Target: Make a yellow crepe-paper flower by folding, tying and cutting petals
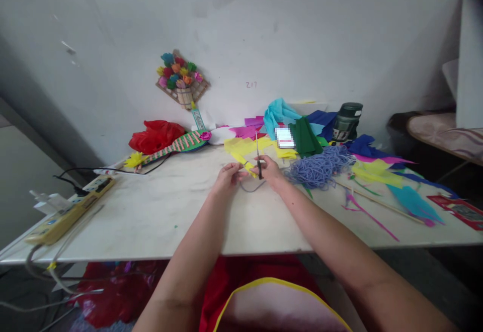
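My left hand (228, 175) is closed in a pinch, with a thin blue-grey string (253, 190) at its fingertips. The string sags in a loop between both hands. My right hand (269, 170) is closed around a pair of scissors (257, 147), blades pointing up and away from me. Between my hands lies a narrow strip of yellow crepe paper (239, 158), with string across it. Whether my fingertips also grip this strip is hard to make out. More yellow crepe paper (245, 146) spreads just behind. Right of my right hand is a tangled heap of blue-grey string (320, 166).
A phone (285, 138) and folded green crepe paper (305, 138) lie behind the string heap, near a dark jar (347, 121). A decorated green lute-shaped craft (181, 143) and red plastic bag (156, 137) sit back left. A power strip (71, 211) occupies the left edge.
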{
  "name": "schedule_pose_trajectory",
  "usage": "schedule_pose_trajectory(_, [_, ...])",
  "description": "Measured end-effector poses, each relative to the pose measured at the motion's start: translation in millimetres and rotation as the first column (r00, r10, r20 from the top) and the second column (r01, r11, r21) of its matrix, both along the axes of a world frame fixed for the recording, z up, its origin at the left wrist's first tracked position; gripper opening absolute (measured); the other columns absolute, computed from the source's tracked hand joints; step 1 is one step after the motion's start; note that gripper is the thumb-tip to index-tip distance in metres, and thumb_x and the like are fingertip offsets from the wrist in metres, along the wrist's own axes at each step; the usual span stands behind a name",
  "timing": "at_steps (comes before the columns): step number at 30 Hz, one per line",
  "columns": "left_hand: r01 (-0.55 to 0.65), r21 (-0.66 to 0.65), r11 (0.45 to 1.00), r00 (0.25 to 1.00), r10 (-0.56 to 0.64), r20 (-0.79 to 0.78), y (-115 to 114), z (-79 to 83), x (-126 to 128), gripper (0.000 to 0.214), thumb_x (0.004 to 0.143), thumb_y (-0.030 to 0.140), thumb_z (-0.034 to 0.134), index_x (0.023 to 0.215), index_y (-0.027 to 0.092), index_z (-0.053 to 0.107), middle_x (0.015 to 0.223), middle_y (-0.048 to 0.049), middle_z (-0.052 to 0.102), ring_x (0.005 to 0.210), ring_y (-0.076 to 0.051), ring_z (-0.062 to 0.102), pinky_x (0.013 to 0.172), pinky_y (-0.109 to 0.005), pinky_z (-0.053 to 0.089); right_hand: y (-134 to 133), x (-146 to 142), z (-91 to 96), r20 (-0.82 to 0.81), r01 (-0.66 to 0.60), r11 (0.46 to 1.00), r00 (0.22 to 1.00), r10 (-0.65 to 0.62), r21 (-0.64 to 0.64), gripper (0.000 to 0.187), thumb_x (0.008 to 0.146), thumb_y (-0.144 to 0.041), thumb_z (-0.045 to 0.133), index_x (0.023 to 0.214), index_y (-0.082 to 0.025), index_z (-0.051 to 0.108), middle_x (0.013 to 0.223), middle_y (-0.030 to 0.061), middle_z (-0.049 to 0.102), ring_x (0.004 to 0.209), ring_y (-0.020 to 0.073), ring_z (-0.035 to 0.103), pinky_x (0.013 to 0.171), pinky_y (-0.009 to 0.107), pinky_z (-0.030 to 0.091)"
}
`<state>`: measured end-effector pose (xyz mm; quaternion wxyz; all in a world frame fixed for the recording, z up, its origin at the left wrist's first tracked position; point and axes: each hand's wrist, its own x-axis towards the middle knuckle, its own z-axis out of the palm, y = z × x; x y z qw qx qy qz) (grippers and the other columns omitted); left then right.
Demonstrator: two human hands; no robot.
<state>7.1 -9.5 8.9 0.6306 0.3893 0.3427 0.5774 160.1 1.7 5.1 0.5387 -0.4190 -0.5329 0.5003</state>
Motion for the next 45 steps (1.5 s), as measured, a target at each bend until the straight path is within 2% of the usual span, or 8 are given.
schedule_pose_trajectory(7, [0.050,-0.009,0.999,0.994,-0.048,0.101,2.0,-0.6,-4.0,0.007,0.072,0.014,0.059,0.072,0.011,0.052,0.072,-0.0054,0.060,0.072,-0.017,0.065,0.044,-0.015,0.045,1.2,-1.6,-3.5,0.005,-0.041,0.999,0.999,0.041,0.029,0.049,0.049,-0.027,0.069,0.092,-0.019,0.049,0.061,-0.0053,0.058,0.054,0.0099,0.053,0.049,0.021,0.041])
schedule_pose_trajectory(13, [0.059,0.010,0.998,0.996,-0.059,0.063,2.9,-0.3,-6.7,0.006,0.073,0.015,0.058,0.072,0.012,0.053,0.074,-0.0066,0.062,0.079,-0.020,0.065,0.053,-0.020,0.050,2.4,-0.3,-1.8,0.024,0.029,1.000,0.999,-0.028,-0.007,0.046,0.050,-0.030,0.070,0.089,-0.019,0.050,0.059,-0.0056,0.057,0.050,0.0102,0.055,0.047,0.021,0.042])
schedule_pose_trajectory(17, [0.032,0.004,0.999,0.999,-0.032,0.022,3.5,-0.8,-7.7,0.008,0.074,0.015,0.056,0.070,0.011,0.050,0.071,-0.0052,0.060,0.076,-0.021,0.066,0.055,-0.022,0.050,-0.6,4.3,5.3,0.067,0.056,0.997,0.996,-0.059,0.047,0.041,0.055,-0.034,0.068,0.089,-0.018,0.051,0.053,-0.0060,0.055,0.042,0.0079,0.048,0.042,0.020,0.040])
schedule_pose_trajectory(22, [-0.003,-0.032,0.999,1.000,0.002,-0.026,5.4,-2.4,-6.5,0.009,0.078,0.017,0.050,0.072,0.012,0.046,0.068,-0.0041,0.057,0.069,-0.022,0.066,0.053,-0.025,0.051,-7.4,14.8,12.0,0.148,-0.188,0.982,0.972,0.181,0.035,0.035,0.066,-0.041,0.060,0.089,-0.016,0.054,0.054,-0.0026,0.058,0.039,0.0065,0.048,0.033,0.016,0.027])
schedule_pose_trajectory(28, [-0.028,-0.071,0.997,0.999,0.027,-0.017,9.0,-4.3,-7.1,0.009,0.078,0.019,0.050,0.077,0.013,0.044,0.065,-0.0040,0.056,0.070,-0.023,0.066,0.059,-0.031,0.053,-9.6,21.8,13.1,0.198,-0.458,0.888,0.867,0.457,-0.041,0.035,0.071,-0.044,0.056,0.089,-0.014,0.053,0.057,-0.0002,0.060,0.038,0.0080,0.051,0.030,0.016,0.024])
schedule_pose_trajectory(33, [-0.055,-0.076,0.996,0.998,0.055,-0.004,10.9,-5.5,-7.6,0.011,0.077,0.019,0.051,0.076,0.014,0.042,0.063,-0.0030,0.054,0.069,-0.024,0.066,0.063,-0.036,0.053,-9.0,25.2,12.6,0.233,-0.492,0.858,0.826,0.513,-0.145,0.038,0.071,-0.047,0.057,0.086,-0.012,0.055,0.057,0.0014,0.062,0.037,0.0083,0.051,0.029,0.017,0.024])
schedule_pose_trajectory(41, [-0.211,-0.078,0.974,0.967,0.196,-0.163,19.1,-10.6,-8.8,0.012,0.076,0.018,0.053,0.075,0.014,0.041,0.062,-0.0021,0.056,0.056,-0.016,0.063,0.054,-0.027,0.050,-9.1,29.3,14.5,0.270,-0.489,0.827,0.786,0.556,-0.279,0.039,0.073,-0.046,0.055,0.089,-0.011,0.057,0.054,0.0032,0.062,0.036,0.0095,0.053,0.027,0.016,0.025])
schedule_pose_trajectory(45, [-0.197,-0.069,0.978,0.957,0.176,-0.231,20.8,-12.3,-9.3,0.014,0.080,0.026,0.047,0.074,0.015,0.042,0.059,-0.0031,0.057,0.052,-0.015,0.062,0.053,-0.028,0.049,-8.7,30.0,14.4,0.273,-0.487,0.814,0.775,0.569,-0.316,0.039,0.075,-0.048,0.052,0.088,-0.011,0.056,0.053,0.0031,0.062,0.036,0.0104,0.053,0.027,0.016,0.027])
